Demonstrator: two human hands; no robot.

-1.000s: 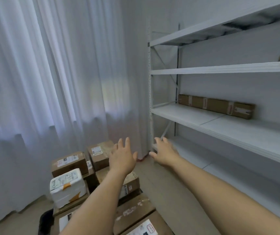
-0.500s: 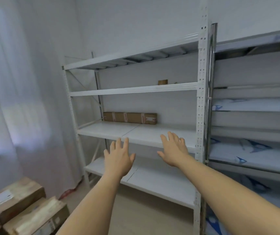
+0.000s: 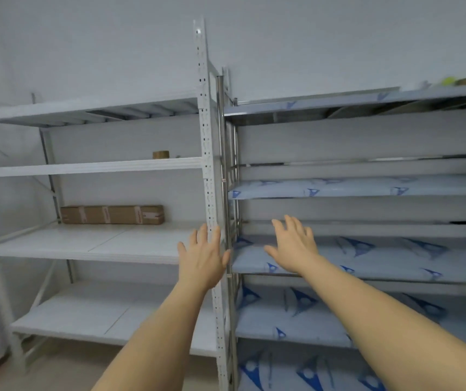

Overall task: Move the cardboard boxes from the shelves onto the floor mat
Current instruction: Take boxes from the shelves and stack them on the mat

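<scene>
A plain pale wall backs two shelving units that stand side by side in front of me. The white shelving unit [image 3: 96,241] fills the left half; the steel rack [image 3: 367,258] on the right has boards wrapped in blue-printed film. On the white unit's middle shelf, far back against the wall and toward its left end, lies the long cardboard box [image 3: 112,214], flat, taped in several bands. One shelf above it, further right, sits a small brown roll [image 3: 160,154]; I cannot tell what it is. My left hand [image 3: 202,259] is raised in front of the white upright post [image 3: 208,165], fingers straight and spread, holding nothing. My right hand [image 3: 292,246] hovers over the near edge of the steel rack's film-covered shelf, fingers likewise extended and loose, empty. Both hands are well apart from the box.
</scene>
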